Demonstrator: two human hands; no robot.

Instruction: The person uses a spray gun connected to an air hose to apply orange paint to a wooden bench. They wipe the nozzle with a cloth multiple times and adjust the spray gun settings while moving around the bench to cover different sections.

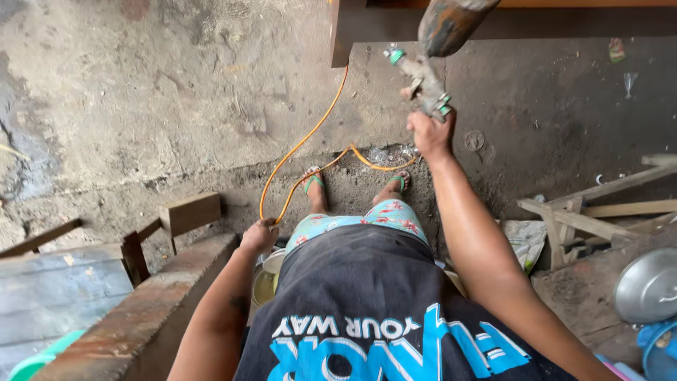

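Standing on a rough, stained grey concrete floor (176,92), the person looks down past a dark printed shirt and floral shorts to sandalled feet. Overhead runs the edge of a brown wooden furniture piece (342,32). On the left sit a weathered wooden bench (141,310) and dark timber offcuts; on the right lie pale scrap wood battens (592,212), a round metal pan lid (645,286) and a blue plastic tub (659,349). A small pale bucket (268,279) stands just by the left knee. The right hand (430,134) is wrapped tight around the grip of a grimy metal paint spray gun (423,77) with green knobs and a stained cup, raised toward the furniture. A thin orange air hose (303,144) curves from the gun down across the floor to the left hand (259,236), whose fingers are curled closed around it.
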